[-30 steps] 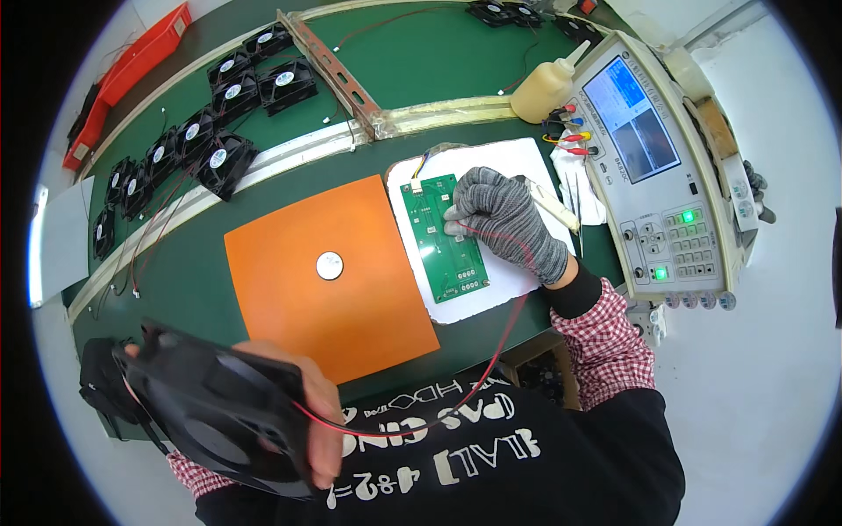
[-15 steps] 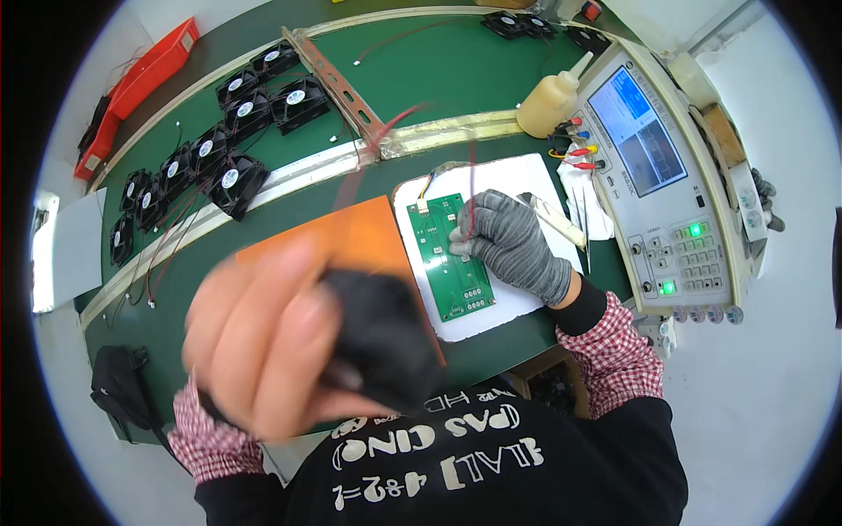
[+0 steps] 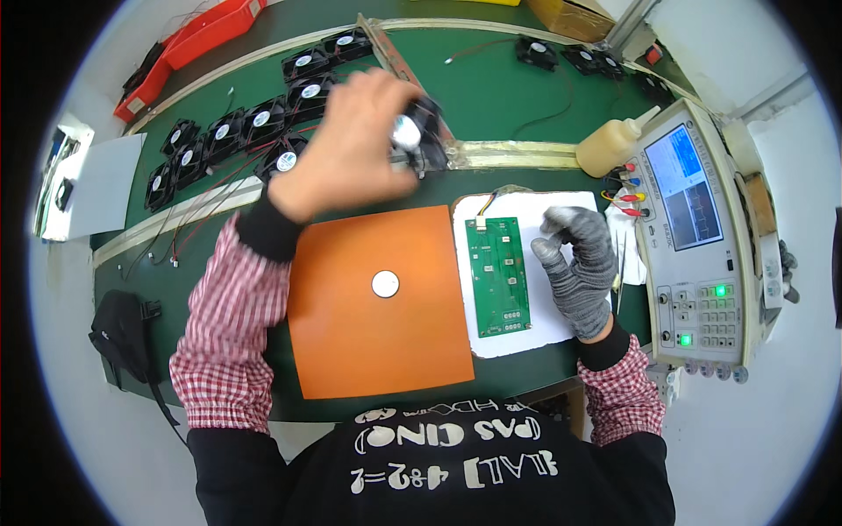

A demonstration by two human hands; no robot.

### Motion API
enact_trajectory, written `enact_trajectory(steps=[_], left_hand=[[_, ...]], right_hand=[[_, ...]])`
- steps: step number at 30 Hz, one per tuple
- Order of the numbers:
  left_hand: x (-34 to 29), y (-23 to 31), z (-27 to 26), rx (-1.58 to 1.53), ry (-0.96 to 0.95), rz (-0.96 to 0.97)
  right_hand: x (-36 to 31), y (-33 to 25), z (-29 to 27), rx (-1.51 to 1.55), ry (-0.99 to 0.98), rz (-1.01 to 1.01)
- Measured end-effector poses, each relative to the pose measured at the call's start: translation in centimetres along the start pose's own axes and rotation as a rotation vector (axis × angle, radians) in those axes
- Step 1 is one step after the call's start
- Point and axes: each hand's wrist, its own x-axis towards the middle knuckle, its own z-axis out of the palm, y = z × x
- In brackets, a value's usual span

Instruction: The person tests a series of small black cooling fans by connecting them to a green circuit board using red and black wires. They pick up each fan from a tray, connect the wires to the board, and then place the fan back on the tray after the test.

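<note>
My bare left hand [image 3: 355, 145], smeared by motion, grips a black cooling fan [image 3: 423, 136] over the far side of the orange mat [image 3: 377, 351]. The fan has a pale round label at its centre. My right hand [image 3: 579, 267], in a grey knitted glove, hovers just right of a green circuit board [image 3: 501, 280]. Its fingers are curled but apart, and nothing shows between them. The board lies on a white pad [image 3: 548, 337], with a small cable plugged into its far end. A white disc [image 3: 385, 284] rests on the mat.
Several black fans [image 3: 224, 131] with thin wires stand at the far left. A metal strip [image 3: 395, 66] divides the green bench. At right are a bench tester [image 3: 702, 237] with coloured leads and a yellowish squeeze bottle [image 3: 610, 147]. Red bins [image 3: 210, 37] sit far left.
My left hand has carried the fan from close in front of me to the far side of the mat. The right hand has drawn off the board to the right. The view has shifted.
</note>
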Motion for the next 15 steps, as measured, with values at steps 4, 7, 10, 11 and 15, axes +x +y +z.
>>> enact_trajectory(steps=[4, 7, 10, 11, 15], left_hand=[[-3.9, 11.0, -5.1, -0.778, -0.632, 0.271], [-7.5, 13.7, -6.2, -0.548, -0.55, 0.676], [-8.4, 9.3, -8.8, -0.468, -0.862, 0.341], [-8.8, 8.0, -9.6, -0.162, -0.735, 0.175], [-8.4, 6.6, -10.9, 0.323, -0.341, 0.008]], right_hand=[[1.8, -6.1, 0.8, 0.108, -0.271, -0.125], [1.0, -6.8, 1.5, 0.157, -0.597, -0.312], [1.5, -5.5, -0.2, -0.222, -0.515, -0.446], [1.4, -4.6, -0.7, -0.279, -0.448, -0.404], [1.1, -4.9, -0.3, -0.159, -0.234, -0.187]])
